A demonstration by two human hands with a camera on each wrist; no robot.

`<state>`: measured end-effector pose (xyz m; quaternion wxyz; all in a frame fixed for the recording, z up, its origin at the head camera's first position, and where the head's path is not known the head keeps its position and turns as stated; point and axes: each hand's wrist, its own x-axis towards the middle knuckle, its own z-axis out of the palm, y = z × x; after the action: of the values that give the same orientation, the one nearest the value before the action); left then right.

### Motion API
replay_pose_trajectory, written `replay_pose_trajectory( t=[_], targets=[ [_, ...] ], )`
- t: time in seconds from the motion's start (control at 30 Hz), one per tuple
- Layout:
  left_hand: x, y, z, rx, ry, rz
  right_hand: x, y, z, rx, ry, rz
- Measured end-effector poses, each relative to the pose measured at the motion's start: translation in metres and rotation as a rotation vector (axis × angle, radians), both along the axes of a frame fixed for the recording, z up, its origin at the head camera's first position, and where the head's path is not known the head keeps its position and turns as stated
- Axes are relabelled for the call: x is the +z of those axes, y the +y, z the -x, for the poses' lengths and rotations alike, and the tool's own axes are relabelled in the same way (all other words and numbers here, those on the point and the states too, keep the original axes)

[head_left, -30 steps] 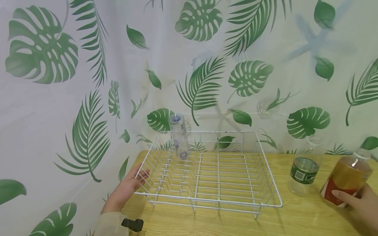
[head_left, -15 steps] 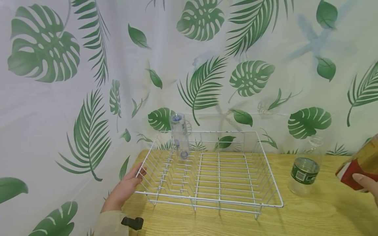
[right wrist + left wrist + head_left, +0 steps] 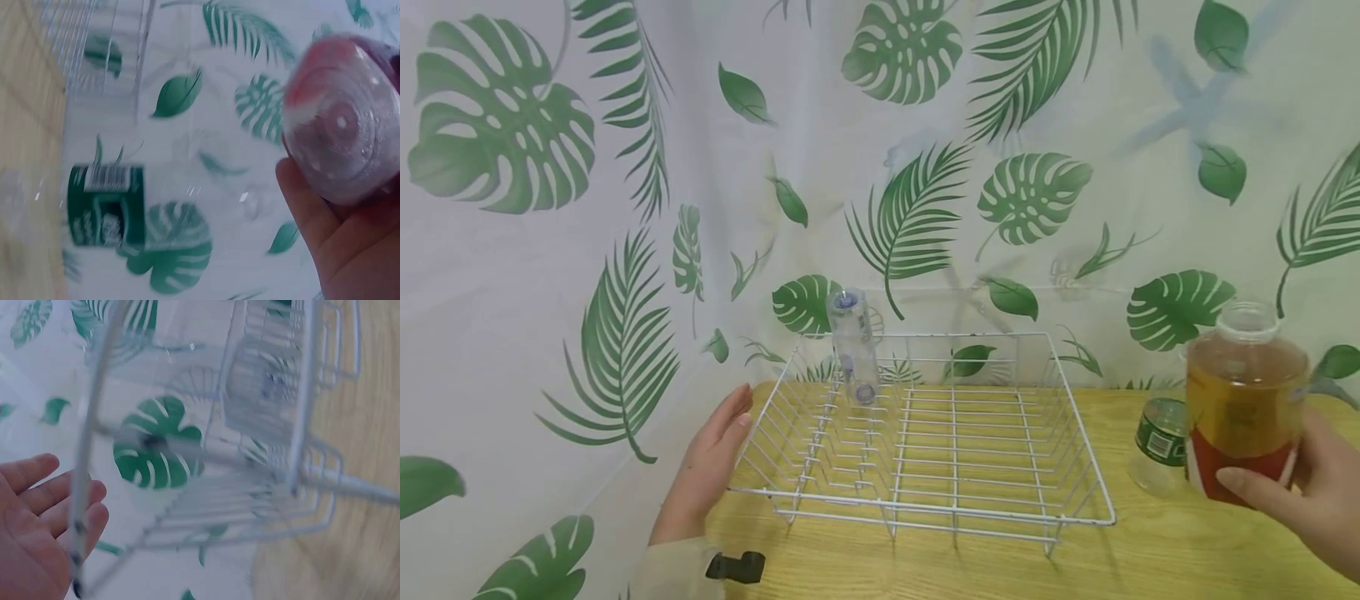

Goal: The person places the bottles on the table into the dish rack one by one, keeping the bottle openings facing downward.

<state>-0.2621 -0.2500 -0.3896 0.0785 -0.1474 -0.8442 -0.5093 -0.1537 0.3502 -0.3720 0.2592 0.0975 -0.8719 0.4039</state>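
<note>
In the head view my right hand (image 3: 1318, 496) grips a plastic bottle (image 3: 1247, 404) with an amber upper body and a red lower label, held upright in front of the right part of the table. The right wrist view shows the underside of that bottle (image 3: 340, 122), with the fingers around its side. My left hand (image 3: 707, 458), fingers straight, is beside the left end of a white wire dish rack (image 3: 955, 508). In the left wrist view the fingertips of this hand (image 3: 44, 531) overlap a rack wire. A clear bottle (image 3: 855, 350) leans inside the rack's left part.
A clear bottle with a green label (image 3: 1161, 437) stands on the wooden table (image 3: 820, 567), right of the rack, partly hidden by the amber bottle. Behind everything hangs a white leaf-print curtain (image 3: 925, 250), which also runs along the left side.
The amber bottle went off toward the right edge, tilted, and is now back left, upright and in front of the green-labelled bottle. My left hand has shifted left, off the rack's end.
</note>
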Motion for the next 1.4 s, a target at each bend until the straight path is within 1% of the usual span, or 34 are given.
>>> replay_pose_trajectory(
  t=[0.03,0.1,0.13,0.27,0.33,0.37,0.43,0.5,0.57,0.6,0.67,0.73,0.8,0.87,0.93,1.0,1.1,1.27,1.37,1.4],
  targets=[
    [0.003,0.004,-0.003,-0.023,0.019,0.004,0.002,-0.006,-0.003,0.015,-0.045,-0.052],
    [0.009,0.014,-0.009,-0.08,0.056,0.019,0.006,-0.017,-0.008,0.043,-0.109,-0.141],
    [0.013,0.02,-0.012,-0.11,0.072,0.03,0.007,-0.023,-0.01,0.061,-0.116,-0.171],
    [0.02,0.042,-0.021,-0.22,0.155,0.105,0.007,-0.04,-0.019,0.137,-0.035,-0.243],
    [0.023,0.053,-0.027,-0.264,0.192,0.142,0.007,-0.05,-0.024,0.16,-0.037,-0.295],
    [0.023,0.058,-0.03,-0.285,0.211,0.162,0.008,-0.055,-0.025,0.175,-0.051,-0.324],
    [0.026,0.067,-0.036,-0.33,0.221,0.188,0.011,-0.066,-0.027,0.196,-0.11,-0.383],
    [0.028,0.075,-0.043,-0.362,0.253,0.227,0.013,-0.077,-0.025,0.237,-0.143,-0.434],
    [0.031,0.084,-0.051,-0.393,0.279,0.272,0.014,-0.088,-0.023,0.271,-0.148,-0.491],
    [0.033,0.088,-0.055,-0.41,0.288,0.29,0.013,-0.093,-0.022,0.291,-0.131,-0.52],
    [0.036,0.096,-0.061,-0.44,0.336,0.331,0.011,-0.102,-0.018,0.327,-0.083,-0.583],
    [0.038,0.104,-0.069,-0.468,0.363,0.362,0.009,-0.111,-0.016,0.347,-0.068,-0.636],
    [0.039,0.114,-0.076,-0.508,0.375,0.397,0.005,-0.119,-0.014,0.369,-0.066,-0.665],
    [0.04,0.123,-0.082,-0.553,0.377,0.445,0.002,-0.128,-0.014,0.375,-0.096,-0.68],
    [0.039,0.133,-0.087,-0.586,0.364,0.503,-0.002,-0.136,-0.014,0.384,-0.124,-0.674],
    [0.038,0.141,-0.091,-0.592,0.379,0.566,-0.006,-0.143,-0.015,0.377,-0.134,-0.665],
    [0.034,0.151,-0.094,-0.573,0.404,0.65,-0.011,-0.151,-0.017,0.366,-0.133,-0.651],
    [0.026,0.163,-0.095,-0.575,0.439,0.738,-0.013,-0.158,-0.019,0.364,-0.093,-0.644],
    [0.022,0.168,-0.096,-0.558,0.455,0.771,-0.014,-0.162,-0.021,0.365,-0.017,-0.646],
    [0.02,0.169,-0.097,-0.552,0.445,0.769,-0.015,-0.163,-0.021,0.37,0.009,-0.645]
  ],
)
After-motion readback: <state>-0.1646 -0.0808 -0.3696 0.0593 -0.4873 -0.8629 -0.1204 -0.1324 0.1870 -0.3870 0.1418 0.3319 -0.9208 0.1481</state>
